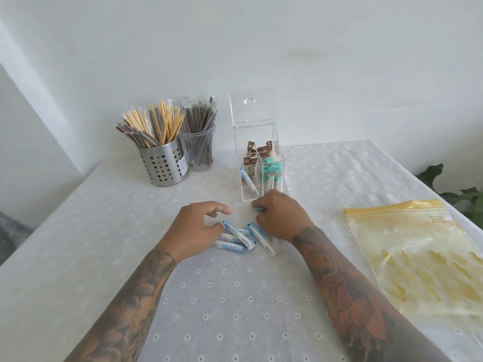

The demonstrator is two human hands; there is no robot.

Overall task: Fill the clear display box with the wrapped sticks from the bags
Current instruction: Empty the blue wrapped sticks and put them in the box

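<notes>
- White walls are backing a table [78, 231] under a dotted cloth, and a clear box [261, 163] is standing at its far middle with its lid [252, 108] tipped up.
- Brown sticks [252, 152] are filling the box's far cells, teal sticks [271, 176] are leaning in the near right cell, and one blue stick [249, 182] is slanting alone in the near left cell.
- Loose blue sticks [243, 241] are lying in a small heap on the cloth, near the box and between both hands.
- Left hand [196, 228] is resting on the heap's left end, thumb and forefinger apart and curved, holding nothing that I can make out.
- Right hand [279, 215] is curling its fingers round a blue stick [260, 209] just in front of the box.
- Yellow bag [418, 252] is lying flat at the right, well apart from the heap.
- Risk, as I judge it: the knuckles are sitting so close to the box that a quick lift could nudge or tip it, spilling the standing sticks.
- Dropping a stick at a slant could also be crowding the near left cell, since the one there is already leaning across it.
- Steel holder [163, 163] and clear cup [198, 147] of straws are standing far left.
</notes>
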